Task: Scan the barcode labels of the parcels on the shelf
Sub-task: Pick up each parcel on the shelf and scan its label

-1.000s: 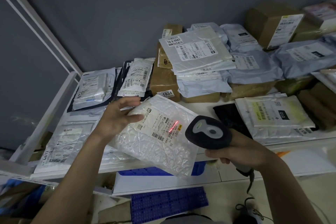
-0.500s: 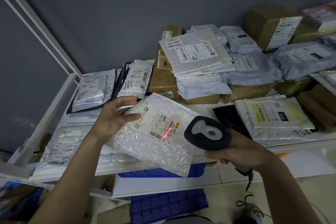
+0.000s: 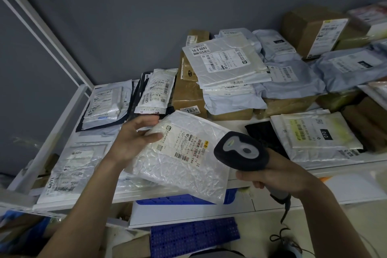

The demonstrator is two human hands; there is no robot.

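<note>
Left hand (image 3: 134,142) grips the top-left corner of a white bubble mailer (image 3: 184,159), thumb across its front, fingers curled behind, holding it tilted above the front edge of the white shelf (image 3: 62,132). The mailer's shipping label (image 3: 184,144) faces up, barcodes running along its right end, a small yellow sticker at the corner. Right hand (image 3: 278,176) is wrapped round the grip of a black handheld barcode scanner (image 3: 240,153), its grey-topped head pointing at the label from just beside the mailer's right edge. A dark cable (image 3: 284,213) hangs from the scanner's handle toward the floor.

Behind them the shelf is crowded with parcels. At the left, a flat clear-wrapped packet (image 3: 69,172) lies by the front edge, with a white pouch on a dark bag (image 3: 104,104) further back and a narrow white pouch (image 3: 157,90) next to it. In the middle sits a brown carton with a tag reading 1834 (image 3: 188,98), and a pale grey poly mailer marked 56-6603 (image 3: 226,63) rests on top of a stack of grey bags. To the right, a white bag with a black 010 tag (image 3: 314,132) lies flat near the front, and a cardboard box with a white label (image 3: 314,29) stands at the back against the grey wall (image 3: 146,6). Below the shelf, a blue plastic crate (image 3: 194,236) shows.
</note>
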